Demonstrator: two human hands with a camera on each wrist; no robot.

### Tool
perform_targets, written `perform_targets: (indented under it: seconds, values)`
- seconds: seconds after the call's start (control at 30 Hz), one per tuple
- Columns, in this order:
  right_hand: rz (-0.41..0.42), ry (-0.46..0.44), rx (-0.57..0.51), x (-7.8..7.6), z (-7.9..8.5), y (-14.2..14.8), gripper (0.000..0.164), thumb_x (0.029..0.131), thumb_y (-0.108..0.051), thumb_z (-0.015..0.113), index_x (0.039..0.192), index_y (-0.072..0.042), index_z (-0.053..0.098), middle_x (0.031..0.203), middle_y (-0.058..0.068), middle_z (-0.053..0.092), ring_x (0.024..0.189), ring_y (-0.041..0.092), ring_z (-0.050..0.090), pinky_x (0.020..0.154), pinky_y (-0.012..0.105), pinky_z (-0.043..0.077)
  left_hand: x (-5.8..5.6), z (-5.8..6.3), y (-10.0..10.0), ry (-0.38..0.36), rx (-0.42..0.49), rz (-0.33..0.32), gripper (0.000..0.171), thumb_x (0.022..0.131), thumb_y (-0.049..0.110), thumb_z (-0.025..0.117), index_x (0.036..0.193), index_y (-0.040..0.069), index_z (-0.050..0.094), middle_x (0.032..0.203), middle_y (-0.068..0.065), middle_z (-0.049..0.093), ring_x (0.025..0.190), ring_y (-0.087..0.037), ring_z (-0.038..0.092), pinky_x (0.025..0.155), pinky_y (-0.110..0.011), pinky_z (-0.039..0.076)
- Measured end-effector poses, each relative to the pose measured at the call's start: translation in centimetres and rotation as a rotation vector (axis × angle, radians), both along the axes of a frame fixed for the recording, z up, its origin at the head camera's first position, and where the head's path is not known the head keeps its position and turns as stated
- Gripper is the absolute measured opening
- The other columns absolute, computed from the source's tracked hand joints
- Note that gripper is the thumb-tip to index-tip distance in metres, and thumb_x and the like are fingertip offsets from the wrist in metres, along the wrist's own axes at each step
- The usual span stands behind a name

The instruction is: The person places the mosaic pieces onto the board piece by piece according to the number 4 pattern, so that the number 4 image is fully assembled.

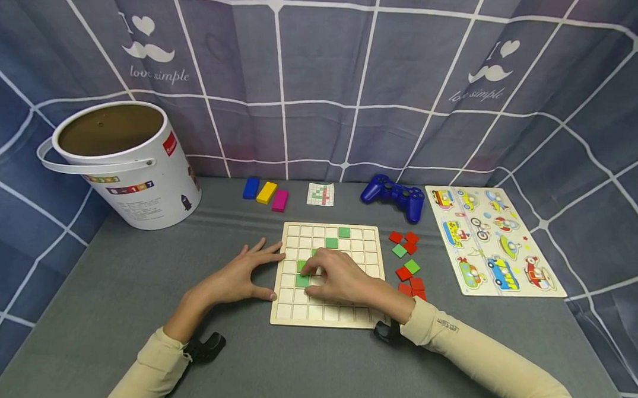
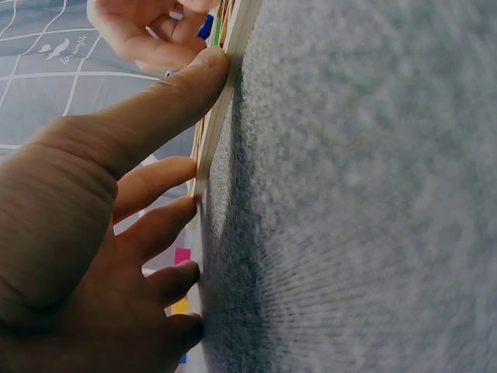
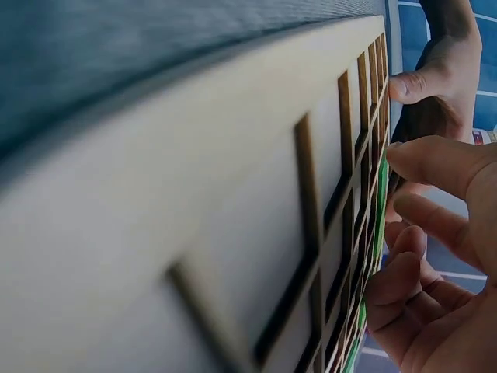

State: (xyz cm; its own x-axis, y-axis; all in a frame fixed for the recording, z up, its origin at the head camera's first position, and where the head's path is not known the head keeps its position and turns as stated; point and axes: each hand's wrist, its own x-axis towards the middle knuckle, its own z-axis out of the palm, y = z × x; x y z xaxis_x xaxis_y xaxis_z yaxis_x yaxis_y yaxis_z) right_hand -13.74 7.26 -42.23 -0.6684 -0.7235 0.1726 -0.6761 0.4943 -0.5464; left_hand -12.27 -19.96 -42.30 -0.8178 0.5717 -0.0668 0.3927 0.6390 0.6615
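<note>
A wooden grid board (image 1: 369,278) lies flat on the table, with several green square tiles (image 1: 331,243) set in its cells along a slanting line. My left hand (image 1: 239,275) has its fingers spread, thumb and fingertips touching the board's left edge. Over the board's middle is my right hand (image 1: 342,277), thumb and index finger apart beside a green tile (image 1: 302,281) lying in a cell. In the right wrist view, the right thumb (image 3: 439,163) meets the board's surface; no tile shows between the fingertips. The right hand hides some cells.
Loose red tiles (image 1: 403,273) and green tiles (image 1: 412,266) lie right of the board. Behind it are a small pattern card (image 1: 320,194), coloured blocks (image 1: 267,192) and a blue game controller (image 1: 394,196). A white bucket (image 1: 153,198) stands left; a picture puzzle board (image 1: 477,241) lies right.
</note>
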Motion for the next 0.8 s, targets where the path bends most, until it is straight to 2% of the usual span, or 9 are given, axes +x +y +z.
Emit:
perform_targets:
  seconds: [0.17,0.33,0.67,0.8]
  values:
    - [-0.027,-0.007,-0.065,0.3,0.2,2.3,0.020,0.079,-0.020,0.081,0.099,-0.017,0.076,0.086,-0.004,0.063,0.066,0.011,0.055,0.059,0.024,0.044,0.0,0.0,0.0,0.005,0.002,0.002,0.087,0.075,0.031,0.089,0.149,0.012,0.049,0.163,-0.005,0.025,0.150,-0.042,0.007,0.114,-0.068,-0.001]
    - [-0.064,0.008,-0.099,0.4,0.3,5.2,0.022,0.078,-0.015,0.082,0.099,-0.014,0.076,0.080,0.000,0.061,0.061,0.008,0.052,0.058,0.024,0.043,0.1,0.0,0.0,0.000,0.000,0.006,0.088,0.074,0.031,0.090,0.149,0.012,0.049,0.163,-0.005,0.025,0.150,-0.042,0.006,0.114,-0.067,-0.001]
    - [-0.136,0.030,-0.115,0.0,0.7,11.5,0.032,0.076,0.004,0.077,0.104,-0.011,0.074,0.086,0.002,0.062,0.060,0.010,0.052,0.057,0.025,0.042,0.1,-0.3,0.2,-0.001,0.003,0.012,0.089,0.073,0.029,0.090,0.150,0.013,0.049,0.164,-0.002,0.025,0.150,-0.040,0.006,0.115,-0.065,-0.002]
    - [-0.186,0.034,-0.089,-0.3,1.0,14.1,0.035,0.076,0.006,0.077,0.106,-0.012,0.074,0.086,0.001,0.063,0.061,0.009,0.051,0.058,0.027,0.042,0.1,-0.4,0.0,0.003,0.004,0.005,0.089,0.073,0.029,0.090,0.150,0.014,0.048,0.164,-0.001,0.024,0.150,-0.039,0.005,0.115,-0.065,-0.002]
